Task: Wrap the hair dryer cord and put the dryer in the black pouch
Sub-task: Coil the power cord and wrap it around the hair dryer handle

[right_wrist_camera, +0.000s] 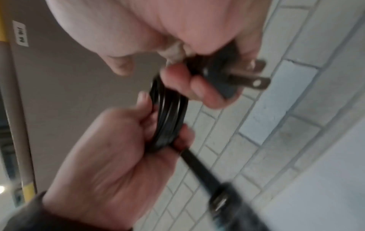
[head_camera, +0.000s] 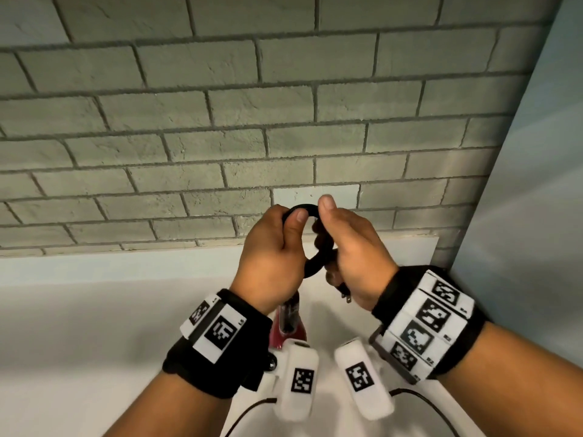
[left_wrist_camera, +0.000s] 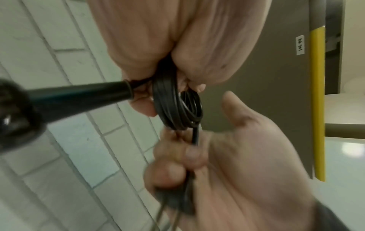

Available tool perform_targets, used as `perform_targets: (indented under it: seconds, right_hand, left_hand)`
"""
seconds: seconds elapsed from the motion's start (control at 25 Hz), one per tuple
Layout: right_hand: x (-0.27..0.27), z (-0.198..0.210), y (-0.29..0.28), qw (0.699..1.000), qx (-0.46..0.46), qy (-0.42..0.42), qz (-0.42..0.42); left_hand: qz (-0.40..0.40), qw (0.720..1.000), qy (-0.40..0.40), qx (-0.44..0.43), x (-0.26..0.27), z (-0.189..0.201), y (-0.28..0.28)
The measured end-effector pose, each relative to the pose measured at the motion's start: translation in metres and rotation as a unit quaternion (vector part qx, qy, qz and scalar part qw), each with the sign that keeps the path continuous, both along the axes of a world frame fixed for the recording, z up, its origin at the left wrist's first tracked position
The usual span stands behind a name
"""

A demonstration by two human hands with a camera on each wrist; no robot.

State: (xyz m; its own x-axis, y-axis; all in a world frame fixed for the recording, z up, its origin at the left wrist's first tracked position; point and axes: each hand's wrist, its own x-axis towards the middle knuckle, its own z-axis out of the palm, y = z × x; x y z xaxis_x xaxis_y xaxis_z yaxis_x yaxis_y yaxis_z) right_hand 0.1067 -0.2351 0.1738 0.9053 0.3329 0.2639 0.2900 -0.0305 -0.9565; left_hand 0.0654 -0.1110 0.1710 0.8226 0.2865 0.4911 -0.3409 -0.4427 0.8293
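Observation:
Both hands are raised in front of the brick wall, holding the hair dryer's black cord [head_camera: 319, 259], which is wound into a small coil [left_wrist_camera: 177, 106]. My left hand [head_camera: 277, 244] grips one side of the coil [right_wrist_camera: 168, 118], thumb on top. My right hand [head_camera: 347, 244] curls round the other side and holds the plug [right_wrist_camera: 227, 78], whose two metal prongs [right_wrist_camera: 250, 79] stick out. The maroon dryer [head_camera: 290, 326] hangs below the left wrist, its black strain relief [left_wrist_camera: 79, 96] leading into the coil. The black pouch is not in view.
A grey brick wall [head_camera: 220, 121] fills the background, with a white ledge [head_camera: 94, 310] beneath it and a pale panel [head_camera: 536, 184] at the right. Behind the hands stands a brown panel with a yellow edge strip [left_wrist_camera: 318, 93].

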Motion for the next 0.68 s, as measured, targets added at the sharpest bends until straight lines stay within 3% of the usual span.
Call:
perform_targets:
  seconds: [0.04,0.12,0.16,0.24,0.28,0.32,0.36,0.4,0.44,0.52,0.68]
  right_hand:
    - [0.001,0.002,-0.010,0.999,-0.009,0.005,0.041]
    - [0.007,0.005,-0.030,0.985,-0.142,-0.072,0.073]
    - [0.011,0.007,-0.039,0.958,-0.247,-0.132,0.059]
    - [0.019,0.004,-0.049,0.864,-0.441,-0.243,0.013]
    - [0.022,0.001,-0.050,0.839,-0.476,-0.264,-0.023]
    - [0.026,-0.001,-0.049,0.850,-0.458,-0.252,-0.056]
    - [0.026,-0.002,-0.046,0.897,-0.385,-0.205,-0.073]
    - [0.026,-0.005,-0.042,0.956,-0.256,-0.127,-0.067]
    - [0.023,-0.006,-0.037,0.993,-0.106,-0.042,-0.039]
    - [0.014,-0.003,-0.028,0.991,0.095,0.091,0.006]
    - [0.005,-0.002,-0.020,0.959,0.197,0.195,0.054]
  left_hand:
    - [-0.006,1.000,0.013,-0.003,0.001,0.001,0.007]
    - [-0.037,0.999,0.036,-0.014,0.000,0.001,0.014]
    - [-0.062,0.997,0.039,-0.024,-0.001,0.002,0.014]
    - [-0.110,0.992,0.041,-0.044,-0.003,0.002,0.012]
    - [-0.129,0.990,0.040,-0.051,-0.002,0.001,0.010]
    - [-0.145,0.987,0.039,-0.063,-0.002,0.000,0.007]
    - [-0.155,0.984,0.038,-0.079,-0.002,-0.001,0.004]
    - [-0.162,0.982,0.039,-0.093,-0.001,-0.002,0.001]
    - [-0.161,0.981,0.040,-0.100,0.000,-0.003,-0.001]
    - [-0.147,0.983,0.046,-0.098,0.003,-0.006,-0.003]
    - [-0.118,0.988,0.056,-0.077,0.005,-0.007,-0.004]
